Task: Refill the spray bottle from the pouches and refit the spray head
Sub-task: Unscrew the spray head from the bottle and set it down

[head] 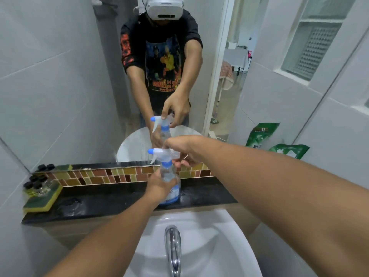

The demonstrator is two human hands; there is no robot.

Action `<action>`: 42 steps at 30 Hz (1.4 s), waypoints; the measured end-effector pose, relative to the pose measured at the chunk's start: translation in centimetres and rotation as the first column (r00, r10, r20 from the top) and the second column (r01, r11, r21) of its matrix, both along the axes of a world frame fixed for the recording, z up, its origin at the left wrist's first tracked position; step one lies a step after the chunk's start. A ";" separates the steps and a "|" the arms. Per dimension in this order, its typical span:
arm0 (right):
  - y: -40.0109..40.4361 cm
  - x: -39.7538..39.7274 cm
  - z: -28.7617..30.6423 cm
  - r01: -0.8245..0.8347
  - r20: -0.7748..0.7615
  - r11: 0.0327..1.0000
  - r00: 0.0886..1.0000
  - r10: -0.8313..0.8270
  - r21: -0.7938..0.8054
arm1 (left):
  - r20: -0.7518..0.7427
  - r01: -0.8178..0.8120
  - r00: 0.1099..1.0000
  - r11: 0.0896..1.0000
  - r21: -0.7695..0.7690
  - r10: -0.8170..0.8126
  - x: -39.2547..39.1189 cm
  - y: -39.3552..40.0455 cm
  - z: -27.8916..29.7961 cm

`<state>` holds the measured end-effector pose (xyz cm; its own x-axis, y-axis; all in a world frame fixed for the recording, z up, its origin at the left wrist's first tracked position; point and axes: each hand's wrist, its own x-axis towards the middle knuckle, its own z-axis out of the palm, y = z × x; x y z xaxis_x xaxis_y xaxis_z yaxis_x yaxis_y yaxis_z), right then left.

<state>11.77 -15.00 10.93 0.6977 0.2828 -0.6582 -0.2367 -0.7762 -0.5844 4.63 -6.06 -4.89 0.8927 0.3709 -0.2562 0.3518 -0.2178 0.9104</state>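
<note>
A clear spray bottle (173, 193) with a little blue liquid at its bottom stands upright on the black ledge (111, 198) behind the sink. My left hand (159, 185) wraps around its body. The white spray head (162, 154), with a blue nozzle tip and blue collar, sits on the bottle's neck. My right hand (182, 151) grips the rear of that head from above. A green pouch (290, 150) rests against the mirror at the right end of the ledge; its reflection shows above it.
A white sink (229, 240) with a chrome tap (173, 250) lies below the ledge. A yellow-green sponge (43, 201) carrying small black-capped bottles (35, 183) sits at the ledge's left end. The mirror (69, 96) reflects a person and the bottle.
</note>
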 end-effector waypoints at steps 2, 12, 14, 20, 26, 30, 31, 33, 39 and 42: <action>0.5 -0.1 0.1 0.010 0.023 1.000 1.000 -0.009 -0.018 | -0.002 0.026 1.000 1.000 -0.018 -0.026 0.2 0.3 -0.1; 2.7 -0.4 0.5 -0.075 0.167 0.989 0.981 0.096 -0.125 | 0.006 0.182 0.983 0.979 -0.087 -0.182 1.2 2.0 -0.9; 2.9 -1.0 0.6 -0.146 0.260 0.972 0.946 0.191 -0.186 | 0.027 0.216 0.976 0.974 -0.074 -0.214 1.4 2.4 -0.9; 2.3 -2.2 -0.1 -0.341 0.438 0.896 0.785 0.438 -0.285 | -0.002 0.274 0.962 0.959 -0.076 -0.275 1.5 3.0 -0.6; 0.0 -1.9 -0.1 -0.407 0.585 0.907 0.711 0.390 -0.111 | 0.038 0.315 0.949 0.941 -0.121 -0.313 1.6 3.6 -0.9; -1.9 -1.6 0.5 -0.381 0.645 0.924 0.697 0.312 -0.035 | 0.073 0.326 0.945 0.933 -0.154 -0.318 1.6 3.5 -1.3; -2.4 -1.5 0.9 -0.373 0.659 0.927 0.692 0.295 -0.023 | 0.079 0.328 0.944 0.932 -0.152 -0.319 1.6 3.5 -1.5; -3.6 -1.5 1.7 -0.351 0.682 0.936 0.688 0.249 0.013 | 0.088 0.324 0.945 0.933 -0.157 -0.314 1.7 3.4 -1.7; -7.2 -2.0 4.8 -0.290 0.679 0.948 0.724 0.127 0.132 | 0.094 0.308 0.950 0.943 -0.125 -0.297 1.9 3.5 -1.9; -9.7 -2.2 6.8 -0.270 0.695 0.942 0.717 0.059 0.198 | 0.060 0.302 0.953 0.947 -0.113 -0.297 1.9 3.5 -1.8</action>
<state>9.56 -24.66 17.73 0.8472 0.5245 0.0852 0.4152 -0.5534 -0.7221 6.55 -2.56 -6.68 0.9686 0.0537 -0.2428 0.2487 -0.1962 0.9485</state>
